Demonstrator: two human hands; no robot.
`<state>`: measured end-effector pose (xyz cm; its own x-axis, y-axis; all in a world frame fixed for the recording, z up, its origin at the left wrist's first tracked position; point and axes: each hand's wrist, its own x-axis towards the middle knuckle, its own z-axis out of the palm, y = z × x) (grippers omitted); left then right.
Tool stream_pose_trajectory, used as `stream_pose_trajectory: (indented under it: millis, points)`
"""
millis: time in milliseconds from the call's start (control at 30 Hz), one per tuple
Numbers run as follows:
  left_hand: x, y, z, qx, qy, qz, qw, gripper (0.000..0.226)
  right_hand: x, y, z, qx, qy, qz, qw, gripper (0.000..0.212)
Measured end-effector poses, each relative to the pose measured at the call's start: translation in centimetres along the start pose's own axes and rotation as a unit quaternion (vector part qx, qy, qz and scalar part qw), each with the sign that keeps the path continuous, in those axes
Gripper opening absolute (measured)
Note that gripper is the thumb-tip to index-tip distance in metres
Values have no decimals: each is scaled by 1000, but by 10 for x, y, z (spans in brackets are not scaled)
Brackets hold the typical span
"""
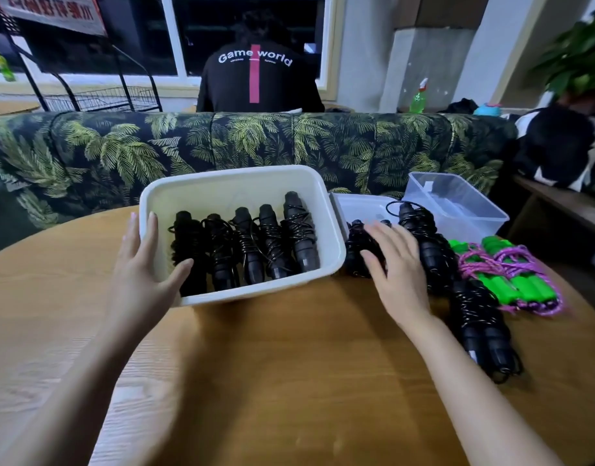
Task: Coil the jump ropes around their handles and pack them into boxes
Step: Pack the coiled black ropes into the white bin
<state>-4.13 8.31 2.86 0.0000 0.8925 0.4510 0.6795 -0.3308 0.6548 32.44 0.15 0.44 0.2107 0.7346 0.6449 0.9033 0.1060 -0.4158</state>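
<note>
A white box [235,174] stands tilted on the round wooden table [289,364] and holds several black jump ropes [249,243], each coiled around its handles and lying side by side. My left hand [141,264] grips the box's near left corner, thumb inside over the rim and fingers along the outer wall. My right hand [397,264] hovers with spread fingers over a coiled black rope bundle [355,243] just right of the box. Two more black bundles [424,237] [481,324] lie further right.
Green-handled ropes with purple cord [511,277] lie at the table's right edge. A clear plastic box [457,203] and a flat white lid [363,205] sit behind the bundles. A palm-print sofa [255,142] backs the table; a person in a black shirt [255,79] sits beyond it.
</note>
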Motion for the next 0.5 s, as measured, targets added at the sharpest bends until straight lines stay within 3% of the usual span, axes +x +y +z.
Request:
stream_pose_trajectory:
  millis: [100, 367, 500]
  points:
    - [4, 6, 0, 5, 1, -7, 1000, 86, 10, 19, 2, -132, -95, 93, 982, 56]
    - [10, 7, -2, 17, -3, -31, 999, 85, 56, 24, 45, -228, -254, 120, 932, 82]
    - [9, 9, -2, 13, -2, -30, 999, 86, 58, 27, 59, -203, -245, 144, 937, 88]
